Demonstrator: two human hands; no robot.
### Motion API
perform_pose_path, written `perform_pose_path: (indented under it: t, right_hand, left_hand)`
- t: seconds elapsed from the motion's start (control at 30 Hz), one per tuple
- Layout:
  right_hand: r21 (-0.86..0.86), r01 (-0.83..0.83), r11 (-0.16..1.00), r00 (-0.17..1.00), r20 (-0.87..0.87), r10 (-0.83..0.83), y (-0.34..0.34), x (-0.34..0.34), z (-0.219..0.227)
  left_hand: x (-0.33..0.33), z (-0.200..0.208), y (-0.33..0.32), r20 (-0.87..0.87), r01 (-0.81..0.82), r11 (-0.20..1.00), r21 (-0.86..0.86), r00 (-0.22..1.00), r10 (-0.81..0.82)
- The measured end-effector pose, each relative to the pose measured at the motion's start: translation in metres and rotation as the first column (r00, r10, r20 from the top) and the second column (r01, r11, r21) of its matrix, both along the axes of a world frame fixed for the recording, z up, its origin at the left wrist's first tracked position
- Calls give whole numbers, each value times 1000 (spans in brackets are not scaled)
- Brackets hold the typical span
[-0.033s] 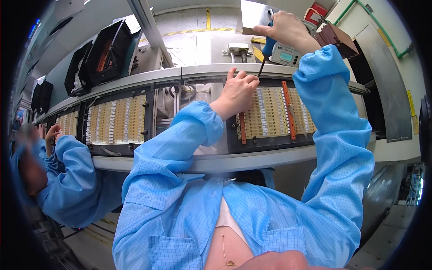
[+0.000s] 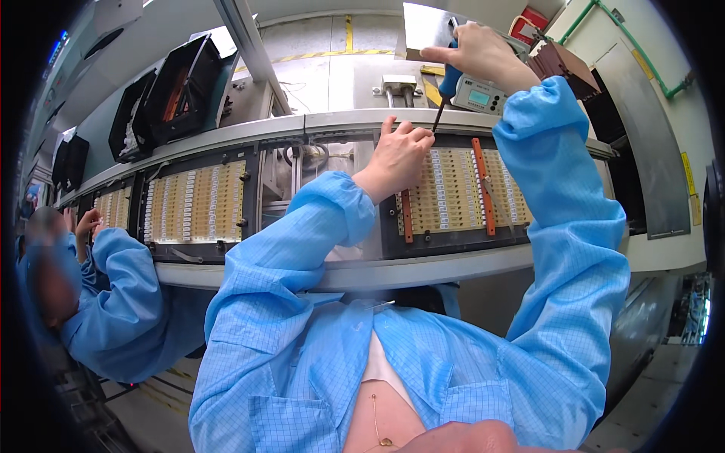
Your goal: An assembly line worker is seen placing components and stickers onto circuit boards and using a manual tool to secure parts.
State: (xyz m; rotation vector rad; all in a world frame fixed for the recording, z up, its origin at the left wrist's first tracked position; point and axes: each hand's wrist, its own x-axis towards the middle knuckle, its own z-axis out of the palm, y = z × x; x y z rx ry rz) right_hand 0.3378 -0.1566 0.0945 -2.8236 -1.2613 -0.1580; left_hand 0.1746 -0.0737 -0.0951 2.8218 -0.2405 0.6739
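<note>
My right hand (image 2: 487,57) is closed around the blue handle of a screwdriver (image 2: 451,79), held nearly upright. Its thin dark shaft points down to the far edge of a black frame (image 2: 411,243), and its tip is at my left fingertips. My left hand (image 2: 396,155) is curled at that edge, over the far end of an orange-red bar (image 2: 408,215). What its fingers pinch is hidden. Rows of tan circuit-board strips (image 2: 453,189) fill the frame. A second orange-red bar (image 2: 484,185) crosses them farther right.
Beyond the rail stand a grey meter (image 2: 479,98) with a small screen and a metal block (image 2: 399,84). Black bins (image 2: 181,90) sit at the far left. Another board-filled frame (image 2: 196,200) lies left of mine, where a co-worker in blue (image 2: 124,302) sits.
</note>
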Motion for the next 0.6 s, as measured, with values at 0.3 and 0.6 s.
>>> perform_pose_path:
  t: [0.3, 0.6]
  right_hand:
    - [64, 131, 989, 945, 294, -144, -54, 7, -20]
    - [397, 101, 912, 980, 121, -161, -118, -70, -20]
  left_hand:
    - [4, -5, -22, -10, 5, 999, 33, 1000, -5]
    - [-21, -9, -29, 123, 91, 976, -198, 990, -67]
